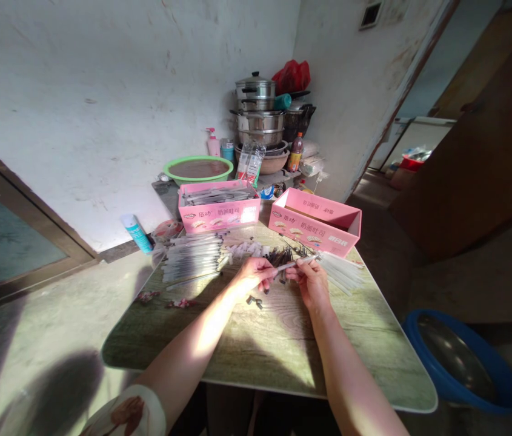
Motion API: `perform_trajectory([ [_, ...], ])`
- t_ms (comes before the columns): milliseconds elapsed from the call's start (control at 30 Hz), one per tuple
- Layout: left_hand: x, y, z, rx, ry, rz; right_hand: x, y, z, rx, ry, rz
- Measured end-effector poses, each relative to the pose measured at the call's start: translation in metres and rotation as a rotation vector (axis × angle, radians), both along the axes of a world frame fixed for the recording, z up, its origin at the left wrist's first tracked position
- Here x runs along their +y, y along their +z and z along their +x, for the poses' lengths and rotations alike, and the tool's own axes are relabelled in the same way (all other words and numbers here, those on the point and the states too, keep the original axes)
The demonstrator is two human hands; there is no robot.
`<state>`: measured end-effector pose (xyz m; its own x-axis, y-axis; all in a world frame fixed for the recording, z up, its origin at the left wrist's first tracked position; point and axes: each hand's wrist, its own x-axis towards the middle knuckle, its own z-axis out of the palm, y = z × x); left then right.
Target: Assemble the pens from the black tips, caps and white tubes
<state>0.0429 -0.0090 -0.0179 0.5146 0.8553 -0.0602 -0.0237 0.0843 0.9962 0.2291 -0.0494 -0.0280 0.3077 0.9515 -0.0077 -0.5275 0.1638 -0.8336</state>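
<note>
Between my two hands runs a thin translucent tube (286, 266), held roughly level above the table. My left hand (256, 275) pinches its left end, and my right hand (309, 277) grips it nearer the right end. A few small black caps (254, 301) lie on the wood below my left hand. Behind my hands is a heap of small dark pieces (283, 255), with small whitish pieces (249, 249) to its left. Translucent tubes (340, 272) fan out right of my right hand. A neat row of dark-tipped tubes (194, 260) lies to the left.
Two pink boxes stand at the table's far edge: the left box (219, 218) holds tubes, the right box (314, 233) shows its inner wall. Behind are a green-rimmed basin (199, 169) and stacked steel pots (260, 121). A blue tub (419, 327) sits on the floor at right.
</note>
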Motion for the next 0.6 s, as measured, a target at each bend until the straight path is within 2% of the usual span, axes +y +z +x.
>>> perform_trajectory([
  [167, 0.005, 0.005, -0.002, -0.082, 0.079, 0.07, -0.001, 0.002, 0.002, -0.007, -0.007, 0.003],
  [300, 0.021, 0.008, -0.023, 0.136, 0.426, 0.374, -0.001, 0.004, 0.004, -0.013, -0.016, -0.005],
  [367, 0.029, 0.007, -0.036, 0.25, 0.536, 0.47, -0.002, 0.004, 0.004, -0.011, -0.021, -0.013],
  [433, 0.033, 0.004, -0.045, 0.341, 0.549, 0.509, -0.002, 0.005, 0.003, -0.006, -0.031, -0.019],
  [600, 0.028, 0.004, -0.043, 0.548, 0.419, 0.571, -0.002, 0.003, 0.003, -0.027, -0.039, -0.02],
])
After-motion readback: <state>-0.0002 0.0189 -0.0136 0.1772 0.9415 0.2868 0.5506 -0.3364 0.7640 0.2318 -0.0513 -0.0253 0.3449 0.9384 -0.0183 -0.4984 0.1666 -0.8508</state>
